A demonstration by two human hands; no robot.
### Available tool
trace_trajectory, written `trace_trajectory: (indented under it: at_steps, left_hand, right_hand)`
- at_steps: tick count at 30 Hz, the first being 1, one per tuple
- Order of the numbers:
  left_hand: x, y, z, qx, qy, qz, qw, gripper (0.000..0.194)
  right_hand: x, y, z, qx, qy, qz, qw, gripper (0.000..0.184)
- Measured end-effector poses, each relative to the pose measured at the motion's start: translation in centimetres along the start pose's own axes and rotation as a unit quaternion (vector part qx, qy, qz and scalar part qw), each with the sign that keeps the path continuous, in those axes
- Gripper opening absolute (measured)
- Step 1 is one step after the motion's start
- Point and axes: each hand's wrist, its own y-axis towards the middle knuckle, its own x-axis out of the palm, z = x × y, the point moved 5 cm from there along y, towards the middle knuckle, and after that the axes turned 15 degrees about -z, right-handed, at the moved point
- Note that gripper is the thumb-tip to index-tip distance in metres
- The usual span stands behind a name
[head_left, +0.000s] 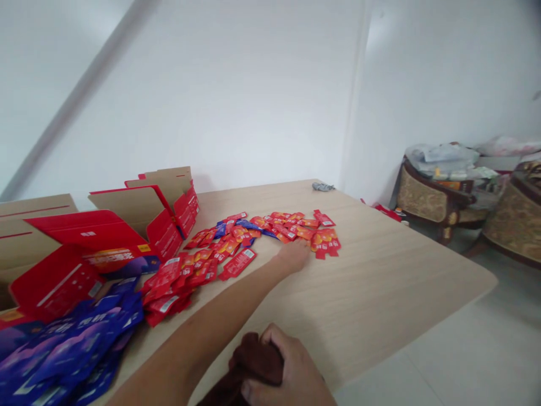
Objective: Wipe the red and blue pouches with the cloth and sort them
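Note:
My left hand [295,255] reaches across the table to a spread of small red sachets [236,264] with orange fruit prints. It touches the table beside a few red sachets [325,242] lying at the right end of the spread. Its fingertips are hidden behind the hand, so I cannot see whether it grips one. Close to me, my right hand [296,366] is closed around a bunched dark brown cloth [260,361]. A few blue sachets [247,224] lie among the red ones.
Open red cardboard boxes [114,225] stand at the left. Blue pouches [76,344] are heaped before them. A grey crumpled item [323,186] lies at the table's [380,293] far edge. Patterned armchairs [426,194] stand at the right, one loaded with plastic bags [443,158].

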Motion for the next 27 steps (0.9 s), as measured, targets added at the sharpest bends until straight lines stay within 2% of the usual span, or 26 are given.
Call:
trace_trajectory:
  at_steps: [6, 11, 15, 18, 21, 23, 27]
  left_hand:
    - [2.0, -1.0, 0.7, -0.046, -0.027, 0.020, 0.998, 0.037]
    - [1.3, -4.5, 2.1, 0.001, -0.046, -0.006, 0.999, 0.032]
    - [0.5, -10.2, 3.3, 0.050, -0.059, -0.026, 0.997, 0.027]
    - [0.5, -15.2, 4.2, 0.061, -0.073, -0.030, 0.995, 0.021]
    - [1.3, -20.0, 4.9, 0.041, -0.098, -0.025, 0.994, 0.020]
    - [2.1, -23.1, 5.3, 0.023, -0.137, -0.014, 0.990, 0.023]
    - [3.6, -29.6, 6.9, 0.015, -0.172, 0.032, 0.984, 0.041]
  right_hand:
    - [-0.7, -0.7, -1.7, 0.021, -0.012, 0.004, 1.000, 0.034]
    - [-0.9, -0.9, -1.6, -0.005, -0.010, -0.006, 1.000, 0.036]
    - [-0.7, -1.3, -1.0, -0.035, 0.072, -0.117, 0.990, 0.053]
    - [-0.7, -2.0, -0.4, -0.018, 0.108, -0.185, 0.977, 0.062]
    - [-0.8, -2.7, 0.1, -0.006, 0.132, -0.192, 0.972, 0.062]
    - [-0.7, -3.0, 0.0, -0.022, 0.174, -0.198, 0.964, 0.061]
    - [-0.3, -3.4, -0.6, -0.050, 0.264, -0.202, 0.942, 0.061]
